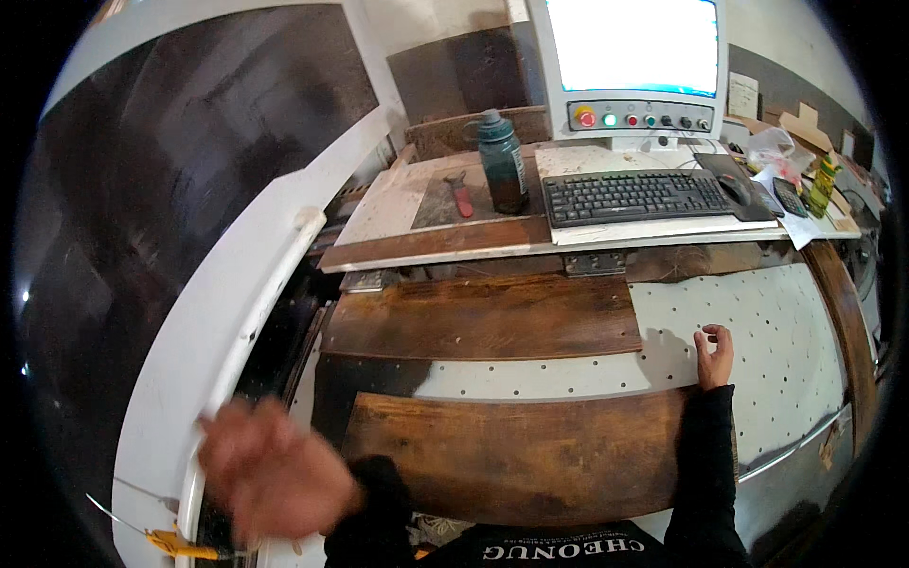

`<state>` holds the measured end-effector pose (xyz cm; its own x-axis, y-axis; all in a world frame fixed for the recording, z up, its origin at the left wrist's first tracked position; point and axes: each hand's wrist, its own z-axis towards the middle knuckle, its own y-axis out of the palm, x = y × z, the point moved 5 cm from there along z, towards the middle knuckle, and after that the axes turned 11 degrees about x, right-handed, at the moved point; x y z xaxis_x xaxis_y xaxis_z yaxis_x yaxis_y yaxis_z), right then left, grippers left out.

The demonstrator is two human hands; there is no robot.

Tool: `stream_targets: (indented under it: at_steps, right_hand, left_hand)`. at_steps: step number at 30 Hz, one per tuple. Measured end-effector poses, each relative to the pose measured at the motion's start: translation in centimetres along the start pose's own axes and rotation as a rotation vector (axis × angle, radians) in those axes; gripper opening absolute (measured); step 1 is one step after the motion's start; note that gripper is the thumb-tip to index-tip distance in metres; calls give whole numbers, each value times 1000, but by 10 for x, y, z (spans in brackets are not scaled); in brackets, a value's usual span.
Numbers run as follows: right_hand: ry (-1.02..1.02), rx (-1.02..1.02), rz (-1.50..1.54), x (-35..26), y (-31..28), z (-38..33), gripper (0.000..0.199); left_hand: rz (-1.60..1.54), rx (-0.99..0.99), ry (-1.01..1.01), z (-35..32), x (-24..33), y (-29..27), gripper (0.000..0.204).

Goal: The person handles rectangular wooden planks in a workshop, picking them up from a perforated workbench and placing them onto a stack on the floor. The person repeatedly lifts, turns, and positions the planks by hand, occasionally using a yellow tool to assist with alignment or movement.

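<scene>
Two dark brown wood-grain boards lie on a white perforated table (776, 350). The farther board (483, 317) sits below the desk edge; the nearer board (530, 450) is right in front of my body. My right hand (715, 358) is raised over the table just past the nearer board's right end. Its fingers are curled but apart, and nothing shows between them. My left hand (279, 473), smeared by motion, is left of the nearer board, above the machine's white edge. Whether it holds anything cannot be made out. Close below it is a yellow tool with a thin metal tube (175, 542).
Beyond the boards, a white desk carries a keyboard (634, 196), a mouse (734, 189), a dark water bottle (502, 161) and a red-handled tool (460, 197). A monitor with a button panel (639, 116) stands behind. At left rises a large white-framed dark panel (204, 142).
</scene>
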<state>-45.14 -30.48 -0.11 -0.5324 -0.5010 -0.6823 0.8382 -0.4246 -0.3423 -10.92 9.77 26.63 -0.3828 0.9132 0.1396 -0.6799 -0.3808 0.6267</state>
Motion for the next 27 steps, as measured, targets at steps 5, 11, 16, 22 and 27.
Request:
stream_targets:
  at_steps: [5, 11, 16, 22, 27]
  right_hand:
    - [73, -244, -58, 7, 29, -6, 41]
    - [80, -451, 5, -19, 66, -11, 59]
    - [-42, -560, -139, -38, 112, -32, 72]
    - [-92, -653, -499, -51, 119, -53, 74]
    - [-371, -815, -241, -106, 165, -65, 71]
  left_hand:
    - [1067, -384, -360, -3, -137, -175, 30]
    - [1981, -271, -752, -26, -201, -428, 66]
    - [1931, -329, -747, -13, -209, -426, 67]
    - [1806, -483, 254, 6, -35, -172, 38]
    - [2227, 46, 1314, -6, 194, -128, 63]
